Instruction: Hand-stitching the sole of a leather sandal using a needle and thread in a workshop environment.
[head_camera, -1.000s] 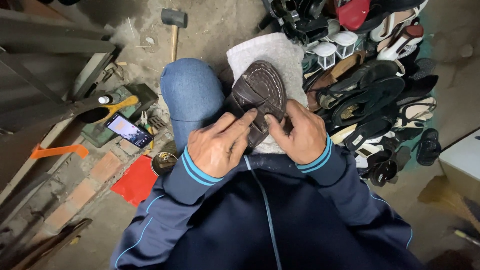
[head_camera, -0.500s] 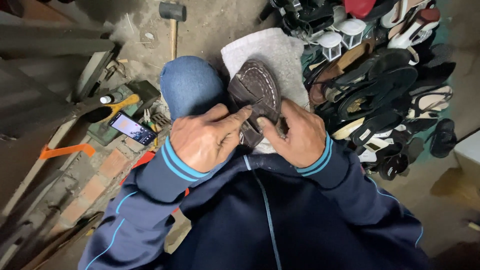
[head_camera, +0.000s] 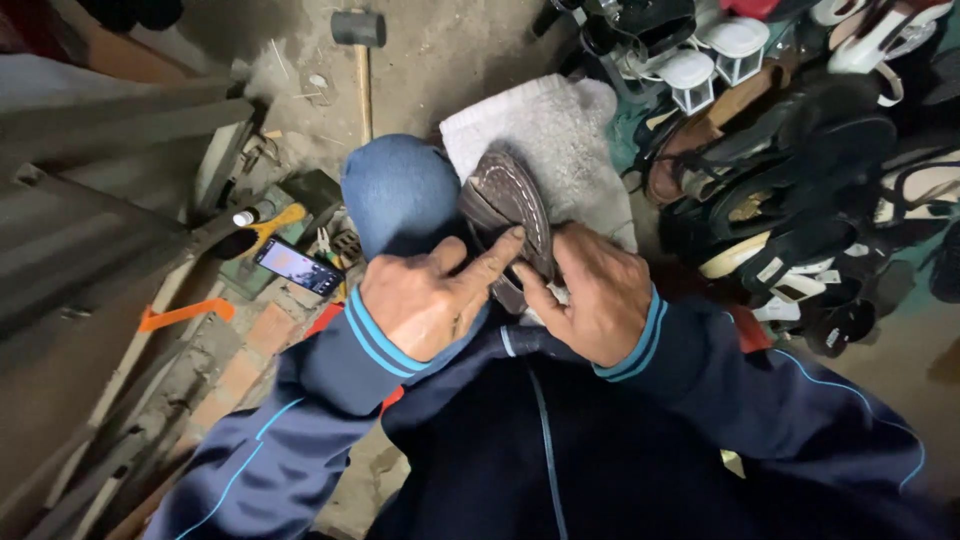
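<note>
A dark brown shoe (head_camera: 510, 200) lies sole-up on a white towel (head_camera: 545, 135) over my lap, beside my knee in blue jeans (head_camera: 400, 190). My left hand (head_camera: 425, 300) presses on the shoe, its index finger stretched along the sole's near edge. My right hand (head_camera: 595, 295) grips the shoe's near end from the right, thumb against the sole. Both wrists wear dark blue sleeves with light blue stripes.
A heap of sandals and shoes (head_camera: 790, 170) fills the right side. A hammer (head_camera: 358, 45) lies on the concrete floor ahead. A lit phone (head_camera: 297, 266), a yellow-handled tool (head_camera: 275, 222) and an orange clamp (head_camera: 185, 314) lie at the left by boards and bricks.
The shoe has turned more onto its edge, so the sole looks narrower. My left index finger has slid along the sole toward my right hand. The view has shifted slightly.
</note>
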